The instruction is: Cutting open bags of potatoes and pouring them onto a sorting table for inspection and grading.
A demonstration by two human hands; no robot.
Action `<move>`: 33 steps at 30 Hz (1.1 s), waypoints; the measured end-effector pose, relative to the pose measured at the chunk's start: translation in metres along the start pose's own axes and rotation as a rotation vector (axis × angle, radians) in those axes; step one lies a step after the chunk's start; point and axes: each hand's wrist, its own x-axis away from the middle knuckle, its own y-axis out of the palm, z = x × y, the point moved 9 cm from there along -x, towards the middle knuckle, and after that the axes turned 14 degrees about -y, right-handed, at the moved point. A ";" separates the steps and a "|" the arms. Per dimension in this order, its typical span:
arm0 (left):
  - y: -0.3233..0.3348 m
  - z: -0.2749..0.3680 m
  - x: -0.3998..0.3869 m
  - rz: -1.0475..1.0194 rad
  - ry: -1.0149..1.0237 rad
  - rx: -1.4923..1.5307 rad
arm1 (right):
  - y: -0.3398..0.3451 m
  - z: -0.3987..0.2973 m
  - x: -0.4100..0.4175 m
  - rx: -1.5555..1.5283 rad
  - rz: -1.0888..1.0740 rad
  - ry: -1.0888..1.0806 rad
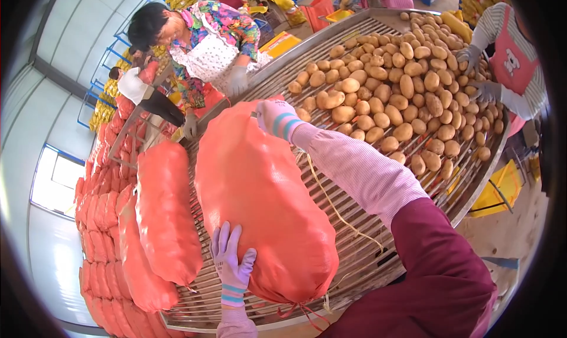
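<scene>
A full red woven sack (261, 191) lies on a slatted metal table (354, 231), its tied end with red strings nearest me. My left hand (231, 258), in a pale purple glove with blue stripes, rests with fingers spread against the sack's lower left side. At the sack's far end, my right hand (275, 116), gloved alike, is closed on its gathered top edge; a small dark item shows by the fingers, too little to identify. A loose pale cord (336, 209) lies over the slats to the right of the sack. Many loose potatoes (394, 90) cover the table's far right part.
Two more full red sacks (166, 209) lie at the left on the table. A co-worker in a floral top (212, 41) stands across the table's metal rim; another co-worker's gloved hands (483, 90) touch potatoes at the right. Red sacks (99, 249) are stacked beyond the left end.
</scene>
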 end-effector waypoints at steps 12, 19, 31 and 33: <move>0.000 0.000 0.000 0.004 -0.007 0.005 | -0.021 -0.027 0.033 -0.136 -0.104 -0.146; 0.000 -0.004 0.001 0.000 -0.016 0.015 | -0.004 -0.035 0.050 -0.073 -0.104 -0.256; -0.002 -0.002 0.002 0.004 -0.019 0.020 | -0.017 -0.042 0.084 -0.184 -0.184 -0.203; -0.002 0.000 0.002 -0.003 -0.014 0.021 | -0.016 -0.040 0.082 -0.179 -0.219 -0.203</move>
